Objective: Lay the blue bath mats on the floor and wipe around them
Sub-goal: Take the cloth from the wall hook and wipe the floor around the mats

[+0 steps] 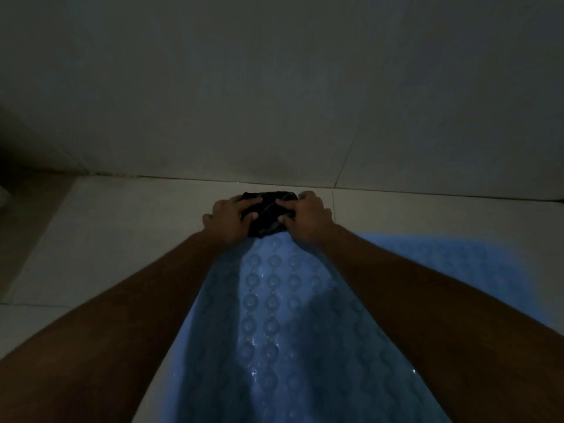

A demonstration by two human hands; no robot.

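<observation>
A blue bath mat (271,315) with round suction cups lies on the pale tiled floor between my forearms and runs toward the wall. A second blue mat (442,261) lies to its right, partly behind my right arm. At the far end of the near mat sits a bunched dark cloth (270,213). My left hand (232,216) and my right hand (308,216) both hold the cloth, fingers curled over it from either side, and press it down at the mat's far edge. The light is dim.
The tiled floor (122,239) stretches to the left of the mats. A grey tiled wall (274,87) rises just beyond the cloth, meeting the floor in a dark grout line. A pale object edge shows at the far left (3,195).
</observation>
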